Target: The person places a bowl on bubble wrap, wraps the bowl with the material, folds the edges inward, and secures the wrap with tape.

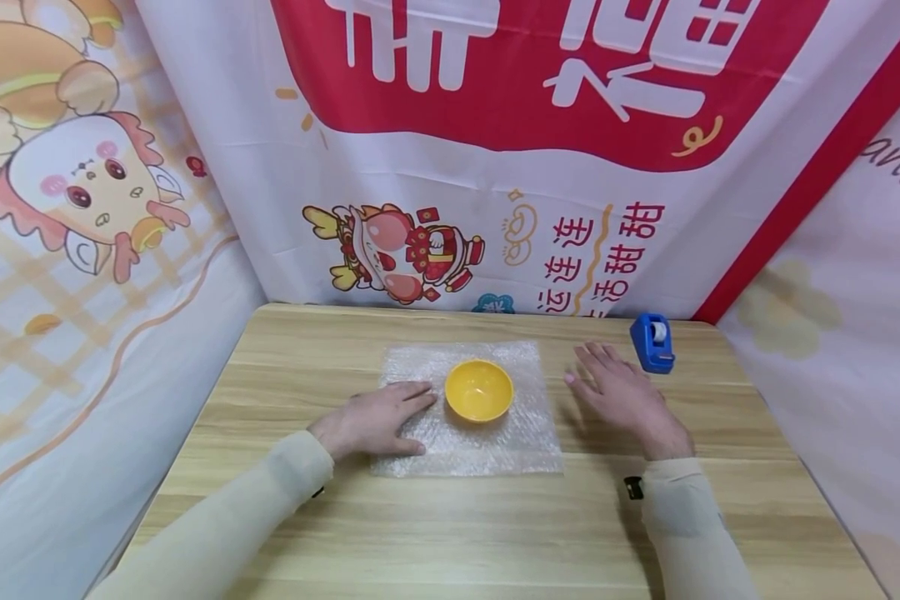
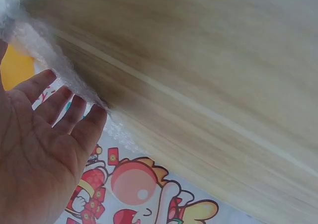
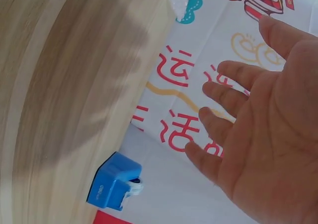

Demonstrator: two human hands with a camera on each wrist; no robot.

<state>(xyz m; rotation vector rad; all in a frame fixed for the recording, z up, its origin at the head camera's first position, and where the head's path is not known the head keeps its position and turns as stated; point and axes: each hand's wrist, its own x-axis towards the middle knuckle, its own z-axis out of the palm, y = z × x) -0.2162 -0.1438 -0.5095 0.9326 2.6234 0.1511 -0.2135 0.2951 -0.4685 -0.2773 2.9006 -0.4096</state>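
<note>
A yellow bowl (image 1: pixel 479 392) stands upright on a sheet of bubble wrap (image 1: pixel 487 463) in the head view. My left hand (image 1: pixel 378 421) lies over the left edge of that sheet, its fingers extended toward the bowl but apart from it. In the left wrist view, the fingertips of the left hand (image 2: pixel 54 134) are right at the bubble wrap (image 2: pixel 64 70), with part of the bowl (image 2: pixel 17 67) showing behind. To the right of the sheet, my right hand (image 1: pixel 622 396) has its fingers spread and holds nothing. The right wrist view shows this hand (image 3: pixel 263 129) with relaxed fingers.
A blue tape dispenser (image 1: pixel 652 343) stands at the back right of the wooden table (image 1: pixel 450 533), just beyond the right hand. Printed cloth (image 1: pixel 255 167) hangs behind the table's back edge, with more cloth along both sides.
</note>
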